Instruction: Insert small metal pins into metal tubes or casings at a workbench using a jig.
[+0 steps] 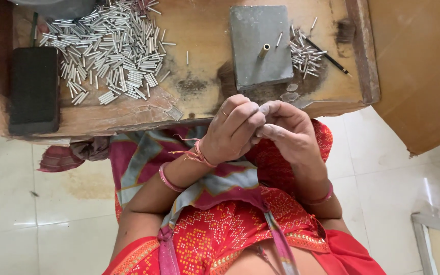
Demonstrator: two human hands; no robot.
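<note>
Your left hand (232,130) and right hand (289,132) meet just below the near edge of the bench (199,46), over your lap. Both are curled, fingertips pressed together where the two hands touch. Whatever sits between the fingertips is too small or hidden, so I cannot tell what you have hold of, if anything. The left hand has a ring on one finger and threads plus a bangle at the wrist; the right wrist has a bangle too.

On the bench, just beyond your hands, lies a grey metal block (259,46) with a short brass peg (264,51) standing up from it. Just right of the block is a small heap of short silver tubes (305,53), with a thin dark rod (327,56) lying slantwise through and past it. A far bigger pile of the same silver tubes (110,51) spreads over the left part of the bench, well apart from your hands. One stray tube lies between the big pile and the block. A black rectangular pad (34,89) sits at the bench's left end.

Below, red patterned cloth (230,224) covers your lap, and pale floor tiles (52,214) show on either side.
</note>
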